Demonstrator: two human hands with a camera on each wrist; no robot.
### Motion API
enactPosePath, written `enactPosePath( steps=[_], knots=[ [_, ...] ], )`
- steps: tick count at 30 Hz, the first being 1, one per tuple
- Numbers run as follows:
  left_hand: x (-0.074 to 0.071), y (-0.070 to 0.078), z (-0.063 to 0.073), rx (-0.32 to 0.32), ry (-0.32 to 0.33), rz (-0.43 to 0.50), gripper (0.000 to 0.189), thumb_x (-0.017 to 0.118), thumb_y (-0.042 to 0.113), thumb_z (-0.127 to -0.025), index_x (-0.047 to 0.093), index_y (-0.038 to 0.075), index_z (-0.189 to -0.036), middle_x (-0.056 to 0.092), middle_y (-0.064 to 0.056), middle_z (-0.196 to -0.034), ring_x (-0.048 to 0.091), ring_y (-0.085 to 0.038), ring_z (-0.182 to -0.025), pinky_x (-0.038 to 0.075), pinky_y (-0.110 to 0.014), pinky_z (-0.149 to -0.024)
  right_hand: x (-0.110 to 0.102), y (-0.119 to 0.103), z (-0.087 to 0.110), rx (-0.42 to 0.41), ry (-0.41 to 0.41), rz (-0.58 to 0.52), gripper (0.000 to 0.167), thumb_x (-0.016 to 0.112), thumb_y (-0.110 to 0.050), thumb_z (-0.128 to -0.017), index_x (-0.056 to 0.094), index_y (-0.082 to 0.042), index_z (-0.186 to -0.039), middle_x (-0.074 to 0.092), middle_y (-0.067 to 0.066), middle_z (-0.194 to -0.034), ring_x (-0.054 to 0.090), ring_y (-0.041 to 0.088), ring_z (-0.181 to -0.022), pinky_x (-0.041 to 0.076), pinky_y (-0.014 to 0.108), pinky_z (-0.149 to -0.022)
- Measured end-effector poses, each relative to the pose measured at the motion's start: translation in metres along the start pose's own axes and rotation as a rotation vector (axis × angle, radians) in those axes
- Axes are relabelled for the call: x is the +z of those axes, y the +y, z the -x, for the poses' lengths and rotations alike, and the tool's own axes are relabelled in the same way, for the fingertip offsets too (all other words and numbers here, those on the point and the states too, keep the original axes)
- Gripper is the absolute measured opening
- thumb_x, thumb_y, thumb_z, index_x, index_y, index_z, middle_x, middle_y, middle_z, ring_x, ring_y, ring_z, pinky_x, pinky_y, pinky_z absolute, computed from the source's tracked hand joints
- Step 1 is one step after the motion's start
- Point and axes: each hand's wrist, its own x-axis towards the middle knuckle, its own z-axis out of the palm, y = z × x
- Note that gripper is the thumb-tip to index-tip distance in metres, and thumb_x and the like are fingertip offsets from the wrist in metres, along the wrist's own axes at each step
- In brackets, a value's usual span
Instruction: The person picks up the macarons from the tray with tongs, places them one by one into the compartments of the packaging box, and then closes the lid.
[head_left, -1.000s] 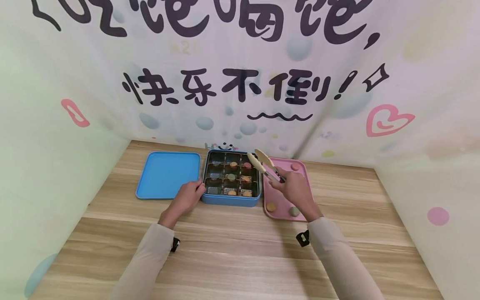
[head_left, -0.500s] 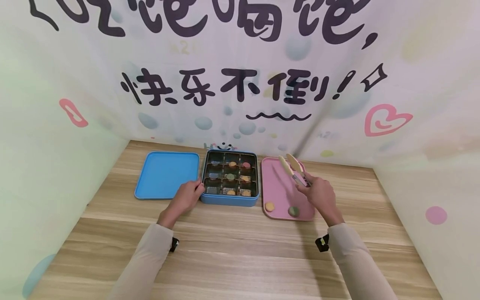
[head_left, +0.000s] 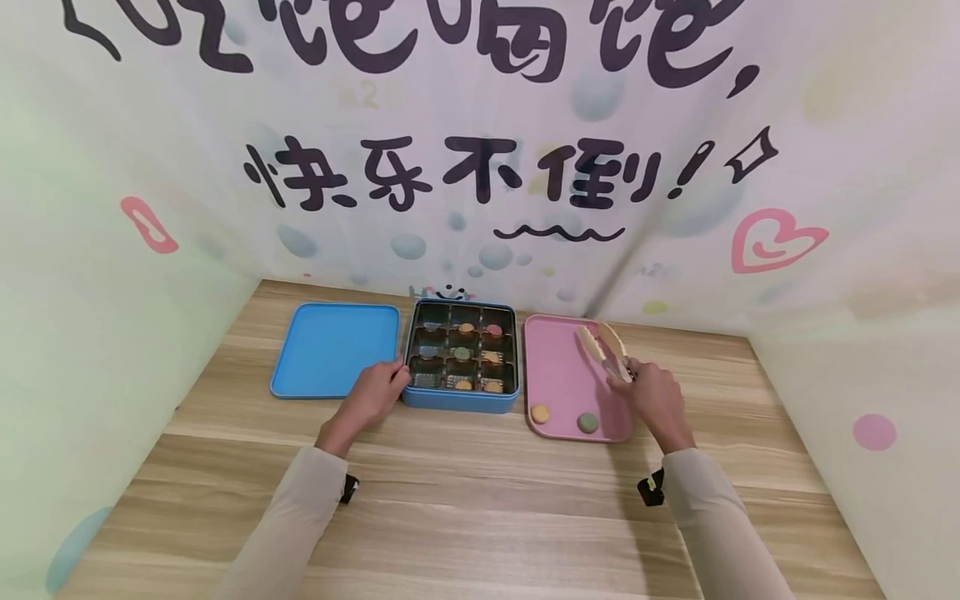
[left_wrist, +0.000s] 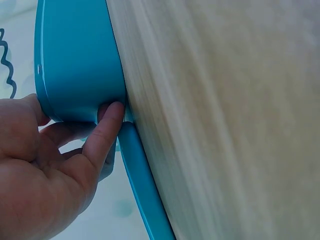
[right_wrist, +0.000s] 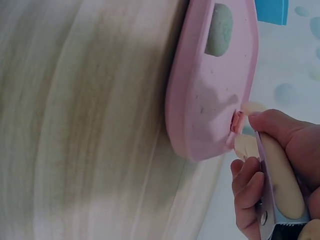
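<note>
My right hand (head_left: 657, 400) grips a pair of tongs (right_wrist: 282, 180) over the pink tray (head_left: 555, 367). The cream tong tips stand apart on either side of a pink macaron (right_wrist: 237, 121), which lies at the tray's far end in the right wrist view. A yellow macaron (head_left: 540, 413) and a green macaron (head_left: 588, 422) rest near the tray's front edge. My left hand (head_left: 375, 394) holds the front left corner of a blue box (left_wrist: 80, 55), thumb by the rim and fingers against the side. Several macarons sit in its dark divided insert (head_left: 462, 340).
A blue lid (head_left: 335, 350) lies on the wooden table (head_left: 480, 500) left of the box, near my left hand. A printed curtain (head_left: 420, 100) hangs right behind the box and tray, and pale walls stand on both sides.
My right hand with the tongs has moved right, from above the box to the pink tray's far right, and lowered around the pink macaron. My left hand has stayed at the box corner.
</note>
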Motion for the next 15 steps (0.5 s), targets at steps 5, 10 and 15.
enactPosePath(
  steps=[5,10,15],
  knots=[
    [0.0006,0.0007,-0.0009,0.000,-0.008,0.003,0.040,0.038,0.022,-0.103,0.070,0.000,-0.093,0.054,-0.032,-0.134,0.023,-0.017,-0.052,0.028,-0.030,-0.055,0.0025,0.0002,-0.0001,0.026,-0.004,0.009,0.054,0.068,-0.038,-0.090,0.062,-0.009,-0.135,0.065,0.033,-0.111,0.057,0.034,-0.074,0.041,0.037,-0.052],
    [0.0007,0.0008,-0.0017,-0.007,-0.004,0.007,0.039,0.038,0.023,-0.103,0.070,0.003,-0.090,0.057,-0.031,-0.129,0.023,-0.016,-0.052,0.028,-0.030,-0.055,0.0029,0.0007,-0.0002,0.028,-0.009,0.010,0.049,0.068,-0.038,-0.090,0.065,-0.010,-0.130,0.065,0.030,-0.105,0.055,0.033,-0.072,0.040,0.037,-0.052],
    [0.0005,0.0005,-0.0008,-0.008,-0.002,0.009,0.047,0.038,0.022,-0.102,0.059,-0.005,-0.134,0.059,-0.027,-0.093,0.022,-0.016,-0.052,0.028,-0.030,-0.055,0.0037,0.0000,0.0002,0.027,-0.017,0.000,0.053,0.069,-0.037,-0.090,0.062,-0.011,-0.136,0.065,0.030,-0.108,0.054,0.032,-0.072,0.039,0.035,-0.052]
  ],
)
